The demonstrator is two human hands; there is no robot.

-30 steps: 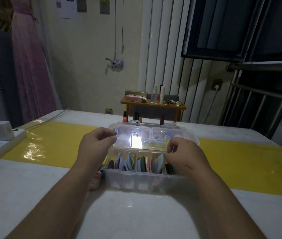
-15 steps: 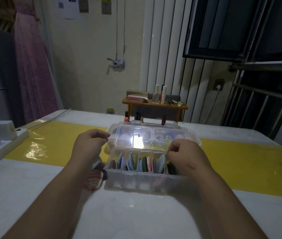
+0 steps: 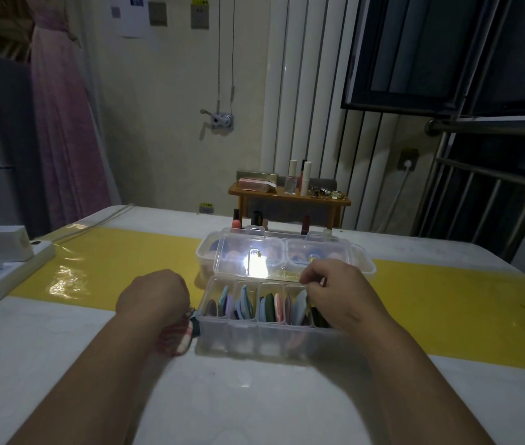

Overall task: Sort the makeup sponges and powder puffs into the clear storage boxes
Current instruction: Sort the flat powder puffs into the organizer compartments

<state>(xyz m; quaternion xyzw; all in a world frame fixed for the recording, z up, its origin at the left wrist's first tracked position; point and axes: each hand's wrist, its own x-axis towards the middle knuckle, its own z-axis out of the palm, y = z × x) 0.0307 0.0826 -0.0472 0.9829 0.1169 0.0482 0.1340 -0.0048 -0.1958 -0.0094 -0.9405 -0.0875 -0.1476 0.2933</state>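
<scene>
1. My right hand (image 3: 335, 292) curls over the right-end compartment of the near clear box (image 3: 254, 343). I cannot tell whether its fingertips pinch a puff or nothing.
2. My left hand (image 3: 153, 295) is curled just beside the box's left end, over a striped puff (image 3: 176, 337) lying on the tabletop. That grip is hidden too.
3. Sorted puffs (image 3: 269, 306) stand on edge in the compartments, mid-tabletop. The lid (image 3: 245, 252) leans open towards a second clear box (image 3: 205, 252).
4. Risks, as I judge them: forcing another puff into packed slots could pop its neighbours out, and a nudge could drop the lid onto my fingers.
</scene>
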